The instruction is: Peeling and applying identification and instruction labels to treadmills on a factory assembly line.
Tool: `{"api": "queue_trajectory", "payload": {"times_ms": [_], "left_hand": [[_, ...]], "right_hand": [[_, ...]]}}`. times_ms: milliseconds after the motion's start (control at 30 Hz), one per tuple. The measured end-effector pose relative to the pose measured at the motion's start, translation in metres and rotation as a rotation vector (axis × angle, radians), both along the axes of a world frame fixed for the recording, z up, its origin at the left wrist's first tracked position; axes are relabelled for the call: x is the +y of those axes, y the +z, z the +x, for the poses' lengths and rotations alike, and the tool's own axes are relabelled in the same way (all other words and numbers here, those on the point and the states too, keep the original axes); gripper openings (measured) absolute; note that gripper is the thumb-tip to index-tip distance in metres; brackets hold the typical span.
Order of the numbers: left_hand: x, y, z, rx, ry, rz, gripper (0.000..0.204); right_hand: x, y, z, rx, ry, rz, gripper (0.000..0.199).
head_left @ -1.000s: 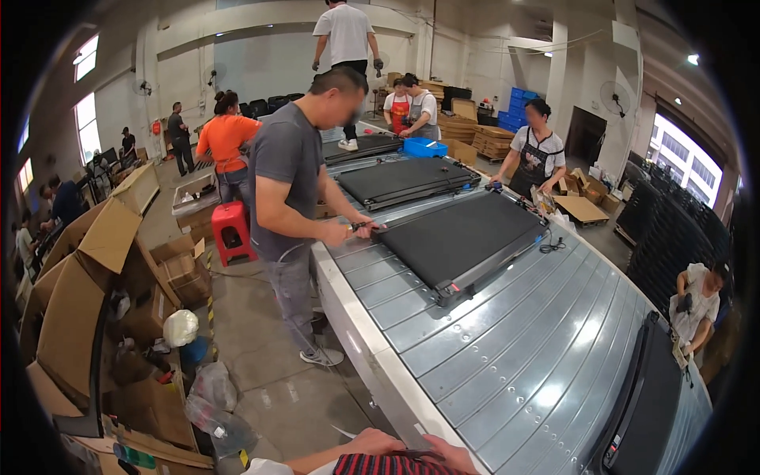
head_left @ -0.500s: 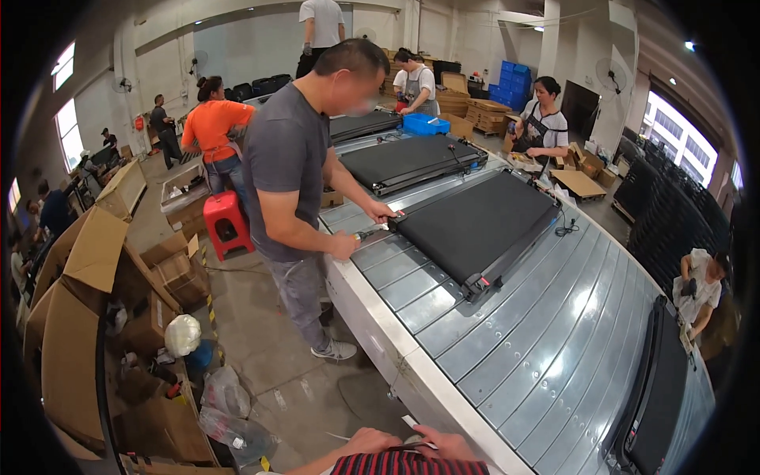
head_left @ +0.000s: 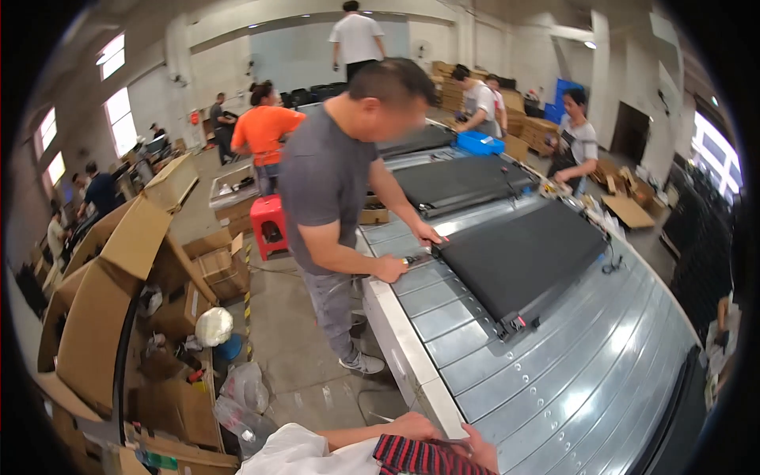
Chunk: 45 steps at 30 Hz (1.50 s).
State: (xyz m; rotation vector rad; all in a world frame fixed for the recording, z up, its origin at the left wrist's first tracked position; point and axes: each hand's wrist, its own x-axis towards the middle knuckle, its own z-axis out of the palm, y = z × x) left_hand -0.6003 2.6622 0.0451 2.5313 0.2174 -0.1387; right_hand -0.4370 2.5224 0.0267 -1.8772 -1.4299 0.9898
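Note:
My left hand (head_left: 416,426) is at the lower edge, fingers curled in front of my body. Close beside it on the right is my right hand (head_left: 480,448), partly cut off by the picture's edge, its fingers bent in. Whatever lies between the fingers is hidden or too small to name. Red-and-black striped fabric (head_left: 427,457) lies just below both hands, and white cloth (head_left: 305,453) is by my left forearm. Both hands are beside the pale edge of a long metal-slatted table (head_left: 546,372).
A person in grey (head_left: 328,174) works with a hand tool at a black flat panel (head_left: 522,253) on the table. More panels, a blue bin (head_left: 480,143) and co-workers are farther back. Cardboard boxes (head_left: 103,317), plastic bags (head_left: 245,388) and a red stool (head_left: 267,226) stand left.
The view has swung left, so the scene sits farther right. White cloth has come into view by my left forearm. The pale strip seen between my hands earlier no longer shows clearly.

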Motion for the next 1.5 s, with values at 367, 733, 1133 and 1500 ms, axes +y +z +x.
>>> {"api": "queue_trajectory", "payload": {"times_ms": [367,733,1133,1500], "left_hand": [[0.093,-0.022,0.025,-0.025,-0.235,-0.101,0.012],[0.251,-0.041,0.001,-0.094,-0.382,-0.052,0.008],[0.288,-0.036,0.065,-0.168,-0.458,-0.197,0.006],[0.289,-0.049,0.19,0.0,-0.377,0.054,0.015]], "right_hand": [[0.056,0.02,-0.005,0.316,-0.277,-0.077,0.065],[0.131,0.022,-0.036,0.403,-1.105,0.535,0.028],[0.172,0.007,0.003,0.379,-1.182,0.39,0.02],[0.184,-0.046,0.197,0.486,-1.159,0.283,0.018]]}}
